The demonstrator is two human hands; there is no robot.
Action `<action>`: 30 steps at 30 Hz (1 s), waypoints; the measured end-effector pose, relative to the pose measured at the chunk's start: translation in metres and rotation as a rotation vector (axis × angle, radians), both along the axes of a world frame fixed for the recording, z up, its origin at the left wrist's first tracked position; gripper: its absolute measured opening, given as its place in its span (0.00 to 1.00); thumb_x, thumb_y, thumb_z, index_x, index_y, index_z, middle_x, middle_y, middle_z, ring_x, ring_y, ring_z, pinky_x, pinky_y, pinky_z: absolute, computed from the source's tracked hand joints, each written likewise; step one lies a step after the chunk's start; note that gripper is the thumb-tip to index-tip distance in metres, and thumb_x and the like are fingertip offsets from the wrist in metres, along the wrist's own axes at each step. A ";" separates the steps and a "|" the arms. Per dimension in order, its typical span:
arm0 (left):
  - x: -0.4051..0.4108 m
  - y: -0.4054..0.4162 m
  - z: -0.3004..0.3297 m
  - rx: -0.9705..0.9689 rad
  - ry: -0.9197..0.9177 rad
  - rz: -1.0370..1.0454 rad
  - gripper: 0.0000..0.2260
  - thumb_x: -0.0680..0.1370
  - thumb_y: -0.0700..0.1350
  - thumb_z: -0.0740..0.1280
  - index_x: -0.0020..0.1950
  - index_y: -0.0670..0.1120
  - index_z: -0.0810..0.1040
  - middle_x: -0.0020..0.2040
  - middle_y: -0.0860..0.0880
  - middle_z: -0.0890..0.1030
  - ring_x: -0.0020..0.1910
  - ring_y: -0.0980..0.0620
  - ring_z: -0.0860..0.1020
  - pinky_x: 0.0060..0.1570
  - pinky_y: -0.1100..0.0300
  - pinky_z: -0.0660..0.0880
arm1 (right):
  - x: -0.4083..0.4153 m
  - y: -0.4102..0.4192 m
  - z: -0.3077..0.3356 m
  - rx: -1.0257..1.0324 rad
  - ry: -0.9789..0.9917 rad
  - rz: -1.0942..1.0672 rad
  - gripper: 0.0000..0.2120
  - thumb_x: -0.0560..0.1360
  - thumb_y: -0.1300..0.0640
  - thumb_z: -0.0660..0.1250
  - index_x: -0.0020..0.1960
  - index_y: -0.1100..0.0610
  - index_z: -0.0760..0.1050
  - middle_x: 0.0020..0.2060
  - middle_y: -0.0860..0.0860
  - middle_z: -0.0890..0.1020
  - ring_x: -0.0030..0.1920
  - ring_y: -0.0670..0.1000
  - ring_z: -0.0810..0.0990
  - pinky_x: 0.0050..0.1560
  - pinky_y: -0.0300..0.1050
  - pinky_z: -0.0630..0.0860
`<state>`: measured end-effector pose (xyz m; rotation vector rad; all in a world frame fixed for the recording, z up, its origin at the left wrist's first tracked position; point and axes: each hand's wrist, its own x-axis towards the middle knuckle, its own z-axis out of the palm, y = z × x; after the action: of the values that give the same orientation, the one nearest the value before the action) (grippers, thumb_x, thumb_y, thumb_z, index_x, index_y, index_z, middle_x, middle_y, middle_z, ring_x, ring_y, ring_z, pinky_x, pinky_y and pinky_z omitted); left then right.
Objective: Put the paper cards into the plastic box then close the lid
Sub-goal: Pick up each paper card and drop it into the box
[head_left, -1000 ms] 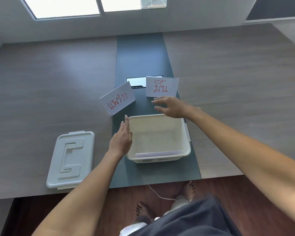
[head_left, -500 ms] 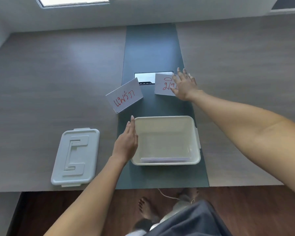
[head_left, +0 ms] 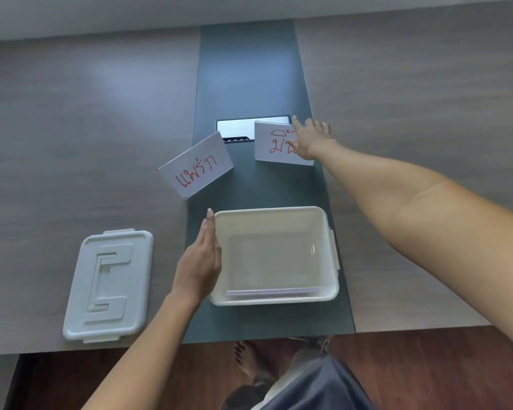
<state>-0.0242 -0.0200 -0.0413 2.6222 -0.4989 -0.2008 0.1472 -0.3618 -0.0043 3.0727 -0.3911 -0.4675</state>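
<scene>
The open white plastic box sits on the table's dark centre strip. A few paper cards lean inside its near wall. My left hand rests flat against the box's left wall and holds nothing. Beyond the box stand two white cards with red writing. The left card is untouched. My right hand is on the right card, with the thumb on its face and the fingers over its far edge. The lid lies flat to the left of the box.
A black and silver socket panel is set into the dark strip, just behind the two cards. The wooden table's near edge runs just below the box and lid. My bare feet and the floor show beneath it.
My right hand reached forward from above the box's far rim to the right card and closed on its right part. The left hand stayed at the box's left wall.
</scene>
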 end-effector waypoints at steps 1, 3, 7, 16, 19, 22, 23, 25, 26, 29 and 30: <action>0.000 -0.001 0.000 -0.008 0.005 0.004 0.27 0.84 0.41 0.51 0.82 0.47 0.48 0.82 0.54 0.53 0.74 0.44 0.70 0.56 0.49 0.77 | 0.000 0.000 0.000 -0.030 -0.018 0.012 0.28 0.83 0.50 0.57 0.80 0.55 0.53 0.72 0.62 0.67 0.72 0.62 0.66 0.70 0.56 0.61; 0.000 -0.001 0.002 -0.027 0.020 0.012 0.27 0.84 0.41 0.51 0.82 0.48 0.47 0.82 0.54 0.53 0.76 0.45 0.68 0.59 0.47 0.77 | -0.001 0.000 -0.001 -0.018 -0.084 0.025 0.21 0.80 0.63 0.59 0.72 0.59 0.64 0.63 0.61 0.75 0.64 0.62 0.75 0.64 0.56 0.66; 0.001 -0.001 0.004 -0.050 0.041 0.011 0.26 0.84 0.42 0.51 0.82 0.49 0.48 0.82 0.55 0.53 0.78 0.49 0.65 0.63 0.47 0.76 | -0.011 -0.001 0.002 0.097 -0.145 0.013 0.14 0.78 0.70 0.58 0.62 0.62 0.69 0.58 0.61 0.77 0.57 0.65 0.79 0.55 0.58 0.75; 0.001 0.000 0.002 -0.060 0.068 0.025 0.26 0.84 0.43 0.50 0.82 0.51 0.46 0.82 0.53 0.53 0.75 0.45 0.69 0.62 0.44 0.75 | -0.040 0.003 0.053 0.225 -0.243 0.007 0.08 0.78 0.65 0.59 0.56 0.59 0.71 0.54 0.58 0.82 0.51 0.63 0.81 0.52 0.60 0.80; 0.001 0.001 0.004 -0.094 0.091 0.011 0.26 0.85 0.43 0.49 0.82 0.49 0.46 0.83 0.53 0.52 0.79 0.50 0.61 0.71 0.46 0.69 | -0.053 0.010 0.079 0.261 -0.317 0.014 0.09 0.79 0.64 0.60 0.57 0.58 0.73 0.55 0.57 0.83 0.52 0.63 0.81 0.50 0.56 0.79; 0.001 0.001 0.006 -0.119 0.110 0.002 0.25 0.85 0.43 0.48 0.82 0.48 0.46 0.83 0.53 0.51 0.80 0.53 0.56 0.75 0.53 0.61 | -0.071 0.023 0.106 0.306 -0.338 0.031 0.09 0.79 0.62 0.60 0.58 0.56 0.74 0.55 0.56 0.83 0.53 0.61 0.81 0.50 0.55 0.78; 0.001 0.001 0.007 -0.124 0.116 0.002 0.25 0.85 0.44 0.48 0.82 0.48 0.46 0.83 0.54 0.51 0.80 0.53 0.56 0.74 0.54 0.61 | -0.078 0.027 0.115 0.322 -0.338 0.036 0.09 0.79 0.63 0.61 0.58 0.56 0.74 0.56 0.55 0.83 0.53 0.60 0.81 0.50 0.55 0.79; 0.002 0.002 0.006 -0.125 0.122 -0.007 0.25 0.85 0.45 0.47 0.82 0.49 0.46 0.83 0.54 0.50 0.81 0.54 0.55 0.74 0.55 0.60 | -0.094 0.036 0.130 0.358 -0.335 0.045 0.09 0.79 0.62 0.60 0.57 0.55 0.75 0.56 0.55 0.83 0.54 0.60 0.82 0.51 0.55 0.79; 0.001 0.002 0.005 -0.134 0.124 -0.007 0.25 0.85 0.45 0.46 0.82 0.49 0.46 0.83 0.55 0.50 0.81 0.55 0.54 0.74 0.57 0.58 | -0.103 0.039 0.137 0.374 -0.331 0.057 0.08 0.79 0.61 0.60 0.55 0.55 0.75 0.56 0.55 0.83 0.54 0.60 0.82 0.51 0.55 0.80; 0.003 0.002 0.003 -0.160 0.141 0.002 0.24 0.86 0.45 0.47 0.82 0.47 0.47 0.83 0.54 0.50 0.81 0.56 0.53 0.73 0.63 0.52 | -0.127 0.046 0.144 0.458 -0.310 0.075 0.06 0.80 0.59 0.60 0.53 0.55 0.76 0.56 0.55 0.83 0.54 0.59 0.82 0.47 0.53 0.81; 0.003 0.001 0.003 -0.170 0.145 0.006 0.24 0.86 0.45 0.47 0.82 0.47 0.47 0.83 0.54 0.50 0.81 0.55 0.53 0.73 0.64 0.51 | -0.135 0.048 0.145 0.484 -0.280 0.084 0.06 0.80 0.59 0.61 0.54 0.56 0.76 0.56 0.55 0.83 0.53 0.58 0.83 0.43 0.48 0.81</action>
<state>-0.0212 -0.0185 -0.0382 2.4223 -0.4377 -0.3288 0.0123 -0.3134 0.1411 3.6219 -0.1659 -0.1392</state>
